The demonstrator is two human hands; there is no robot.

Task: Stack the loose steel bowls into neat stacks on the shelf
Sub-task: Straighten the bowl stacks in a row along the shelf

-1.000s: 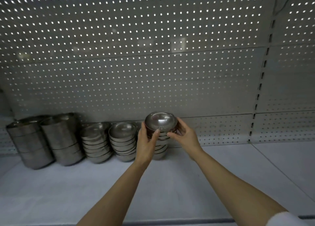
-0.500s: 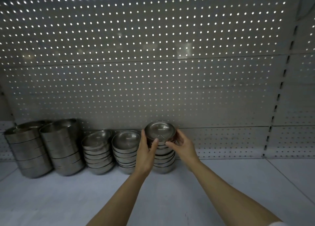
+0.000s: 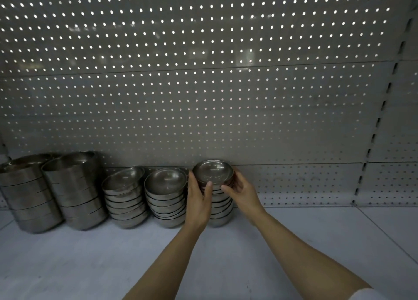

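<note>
Grey perforated back panel (image 3: pixel 203 84) fills most of what we see, light dots shining through the holes; a slotted upright (image 3: pixel 382 109) runs down its right side. Below it is the pale shelf (image 3: pixel 79 261), dim lighting overall.

Hidden or unclear: the far-left stack of large steel bowls (image 3: pixel 24 193) is cut by the left frame edge, so we cannot count it fully. The second large stack (image 3: pixel 77 191) beside it leans and touches it. Then two stacks of small bowls, one (image 3: pixel 124 197) and the next (image 3: pixel 166 197), both tilted a bit to the right. The rightmost small stack (image 3: pixel 220 207) is mostly covered by the hands; we only see slivers of its rims between them and its base on the shelf. Bowl count there cannot be told. A bit of white sleeve (image 3: pixel 364 294) is cut off at the bottom right corner.

Hands: both forearms reach forward from the bottom edge. The left hand (image 3: pixel 199 200) stands upright against the left side of the rightmost stack, thumb up at the top bowl's front rim, fingers hidden behind the stack. The right hand (image 3: pixel 243 193) comes in from the right, fingers curled round the right side, thumb pointing at the front rim. Together they clasp the top bowl (image 3: pixel 212 171), which sits on that stack with its inside tilted towards us. Whether it is fully seated we cannot tell.
</note>
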